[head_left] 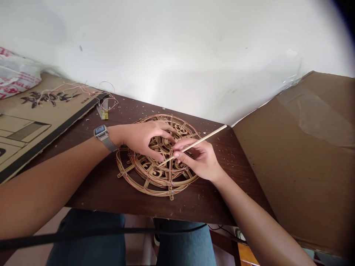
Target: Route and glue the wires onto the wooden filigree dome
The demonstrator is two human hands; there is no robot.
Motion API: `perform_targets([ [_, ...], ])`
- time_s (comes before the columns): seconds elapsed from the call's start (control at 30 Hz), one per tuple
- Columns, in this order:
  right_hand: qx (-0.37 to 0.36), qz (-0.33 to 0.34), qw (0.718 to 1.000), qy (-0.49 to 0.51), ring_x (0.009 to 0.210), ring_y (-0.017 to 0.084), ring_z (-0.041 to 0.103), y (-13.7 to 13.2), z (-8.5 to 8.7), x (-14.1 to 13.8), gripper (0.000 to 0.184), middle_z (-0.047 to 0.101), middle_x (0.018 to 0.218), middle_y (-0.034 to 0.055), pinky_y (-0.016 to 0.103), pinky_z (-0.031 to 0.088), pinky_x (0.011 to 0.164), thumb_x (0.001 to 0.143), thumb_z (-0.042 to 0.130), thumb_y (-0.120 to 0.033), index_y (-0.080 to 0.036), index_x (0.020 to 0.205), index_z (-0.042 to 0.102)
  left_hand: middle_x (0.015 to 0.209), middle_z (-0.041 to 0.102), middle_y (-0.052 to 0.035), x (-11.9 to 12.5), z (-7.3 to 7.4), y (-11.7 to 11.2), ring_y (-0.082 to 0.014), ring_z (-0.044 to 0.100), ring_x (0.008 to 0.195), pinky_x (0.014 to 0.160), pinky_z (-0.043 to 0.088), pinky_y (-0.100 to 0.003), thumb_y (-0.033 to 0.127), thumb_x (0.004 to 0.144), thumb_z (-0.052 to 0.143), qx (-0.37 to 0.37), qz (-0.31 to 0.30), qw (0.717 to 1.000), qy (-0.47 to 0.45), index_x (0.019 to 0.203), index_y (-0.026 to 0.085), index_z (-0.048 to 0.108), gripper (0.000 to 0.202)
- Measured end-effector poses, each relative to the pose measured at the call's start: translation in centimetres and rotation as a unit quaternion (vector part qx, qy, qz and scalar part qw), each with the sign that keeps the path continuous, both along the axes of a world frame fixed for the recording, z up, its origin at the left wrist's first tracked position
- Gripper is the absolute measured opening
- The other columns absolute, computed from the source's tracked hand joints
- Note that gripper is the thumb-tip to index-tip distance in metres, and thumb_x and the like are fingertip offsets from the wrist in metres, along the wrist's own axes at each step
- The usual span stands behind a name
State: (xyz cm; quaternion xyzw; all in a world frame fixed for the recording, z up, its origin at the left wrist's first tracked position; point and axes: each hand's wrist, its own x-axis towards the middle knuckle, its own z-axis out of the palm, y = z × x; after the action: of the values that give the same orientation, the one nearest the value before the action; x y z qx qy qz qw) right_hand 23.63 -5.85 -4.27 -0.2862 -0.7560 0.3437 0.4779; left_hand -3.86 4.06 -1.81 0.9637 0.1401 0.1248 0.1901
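A round, laser-cut wooden openwork disc (155, 181) lies flat on the dark brown table (105, 184). My left hand (144, 138), with a watch on the wrist, rests on the disc's middle, fingers spread and pressing it down. My right hand (199, 159) pinches a thin wooden stick (206, 138). The stick slants up to the right, and its lower tip touches the disc near the fingertips of my left hand.
A printed cardboard sheet (33, 122) lies at the left with thin wires (83, 88) and a plastic bag (16, 75) behind it. A large cardboard box (305, 155) stands at the right. A white wall runs behind. Wood crumbs dot the table.
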Motion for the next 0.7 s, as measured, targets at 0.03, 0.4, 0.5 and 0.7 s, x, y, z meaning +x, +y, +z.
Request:
perform_targets([
  [0.03, 0.003, 0.002, 1.0, 0.0, 0.083, 0.012, 0.081, 0.0, 0.1, 0.0, 0.012, 0.089, 0.101, 0.0024, 0.027, 0.067, 0.078, 0.1, 0.093, -0.026, -0.021, 0.109, 0.088, 0.182, 0.057, -0.0134, -0.2, -0.1, 0.1, -0.0387, 0.052, 0.171, 0.143, 0.041, -0.057, 0.072, 0.098, 0.087, -0.006, -0.001, 1.0, 0.008, 0.16, 0.03, 0.075, 0.076],
  [0.4, 0.037, 0.021, 0.999, -0.019, 0.085, 0.011, 0.081, -0.4, 1.0, 0.0, 0.009, 0.088, 0.101, 0.002, 0.025, 0.066, 0.078, 0.103, 0.087, -0.017, -0.019, 0.112, 0.086, 0.188, 0.047, -0.0128, -0.1, 0.3, 0.0, -0.0421, 0.046, 0.173, 0.145, 0.039, -0.06, 0.072, 0.09, 0.094, -0.034, 0.005, 0.999, 0.04, 0.166, 0.033, 0.07, 0.088],
  [0.5, 0.024, 0.031, 0.999, -0.018, 0.086, 0.011, 0.08, -0.4, 1.0, 0.1, 0.011, 0.087, 0.101, 0.0019, 0.026, 0.067, 0.079, 0.103, 0.087, -0.017, -0.02, 0.114, 0.086, 0.192, 0.041, -0.0121, 0.1, 0.6, -0.2, -0.0423, 0.039, 0.177, 0.149, 0.031, -0.06, 0.074, 0.091, 0.091, -0.048, 0.017, 0.996, 0.071, 0.17, 0.032, 0.066, 0.093],
  [0.7, -0.066, 0.071, 0.994, 0.058, 0.074, 0.01, 0.077, 0.4, 1.0, 0.4, 0.017, 0.081, 0.096, -0.0005, 0.025, 0.065, 0.068, 0.108, 0.085, -0.03, -0.022, 0.122, 0.08, 0.191, 0.044, -0.0119, 0.0, 1.3, -0.8, -0.0462, 0.042, 0.175, 0.148, 0.034, -0.061, 0.07, 0.09, 0.092, -0.043, 0.021, 0.997, 0.062, 0.168, 0.032, 0.069, 0.09],
])
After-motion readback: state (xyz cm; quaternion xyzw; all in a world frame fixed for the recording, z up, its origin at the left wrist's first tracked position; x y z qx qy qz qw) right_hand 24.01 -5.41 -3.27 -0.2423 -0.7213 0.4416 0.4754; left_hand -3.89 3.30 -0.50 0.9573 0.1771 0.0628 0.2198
